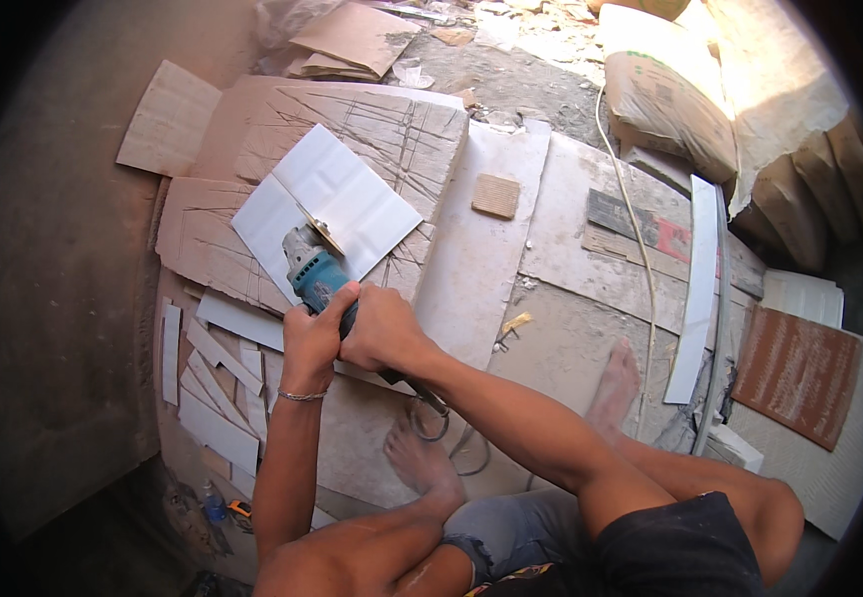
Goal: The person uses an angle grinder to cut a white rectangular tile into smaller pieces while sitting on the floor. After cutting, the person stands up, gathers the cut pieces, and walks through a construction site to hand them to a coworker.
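While the left hand (pixel 310 343) and right hand (pixel 384 328) grip the angle grinder (pixel 319 280), its disc (pixel 325 232) sits over the white tile (pixel 357 194) toward ten o'clock; a line reaches it from the far edge, so cutting seems partway, the nearer stretch left.

This looks like a building site or a room under renovation, its floor (pixel 563 323) coated in dust. Loose rubble (pixel 536 38) around 12 to 1 o'clock, bulging sacks (pixel 668 107) at 2 and a plain, bare wall (pixel 63 298) at 9 show it. So do an angle grinder (pixel 320 279) and white tile (pixel 377 204) near the centre, slabs (pixel 430 129) crisscrossed with scored lines at 11, and narrow white strips (pixel 218 434) at 8.
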`<state>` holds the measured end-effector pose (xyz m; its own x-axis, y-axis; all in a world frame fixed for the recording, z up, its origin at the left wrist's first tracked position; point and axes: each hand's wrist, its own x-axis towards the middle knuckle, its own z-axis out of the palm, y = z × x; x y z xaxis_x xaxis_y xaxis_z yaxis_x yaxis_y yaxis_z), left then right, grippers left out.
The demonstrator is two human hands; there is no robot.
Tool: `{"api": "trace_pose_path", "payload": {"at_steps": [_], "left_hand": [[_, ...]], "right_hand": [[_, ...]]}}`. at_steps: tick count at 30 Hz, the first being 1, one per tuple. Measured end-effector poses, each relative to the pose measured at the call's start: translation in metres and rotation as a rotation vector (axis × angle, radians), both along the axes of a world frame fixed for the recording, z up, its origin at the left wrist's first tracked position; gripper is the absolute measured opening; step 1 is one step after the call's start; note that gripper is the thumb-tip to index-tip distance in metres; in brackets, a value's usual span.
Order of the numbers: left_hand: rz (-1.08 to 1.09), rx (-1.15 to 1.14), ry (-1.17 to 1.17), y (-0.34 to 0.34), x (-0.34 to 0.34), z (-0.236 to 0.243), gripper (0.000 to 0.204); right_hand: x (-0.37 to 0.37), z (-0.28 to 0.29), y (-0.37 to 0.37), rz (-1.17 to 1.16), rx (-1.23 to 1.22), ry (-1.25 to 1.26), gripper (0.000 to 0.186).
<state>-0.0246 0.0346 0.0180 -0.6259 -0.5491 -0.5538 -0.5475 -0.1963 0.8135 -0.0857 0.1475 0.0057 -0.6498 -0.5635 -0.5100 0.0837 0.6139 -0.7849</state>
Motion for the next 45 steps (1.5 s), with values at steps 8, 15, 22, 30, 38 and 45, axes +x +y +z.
{"api": "trace_pose_path", "payload": {"at_steps": [8, 15, 22, 30, 38, 45], "left_hand": [[0.012, 0.027, 0.016, 0.005, 0.002, 0.002, 0.033], [-0.006, 0.025, 0.019, 0.005, 0.003, 0.003, 0.031], [-0.006, 0.017, 0.013, 0.006, 0.004, 0.001, 0.032], [-0.005, 0.04, 0.014, 0.01, 0.004, 0.003, 0.033], [-0.039, 0.042, -0.014, 0.009, 0.008, 0.002, 0.036], [-0.036, 0.043, -0.009, 0.009, 0.007, 0.0, 0.033]], "right_hand": [[0.004, 0.0, 0.004, -0.007, 0.004, 0.023, 0.047], [0.005, -0.005, 0.003, 0.009, 0.007, 0.03, 0.047], [0.004, -0.002, 0.004, 0.007, 0.005, 0.016, 0.046], [0.008, -0.002, 0.011, -0.028, -0.035, 0.013, 0.05], [0.01, -0.005, 0.011, -0.019, -0.044, 0.026, 0.05], [0.009, -0.004, 0.011, -0.007, -0.012, 0.001, 0.051]]}}
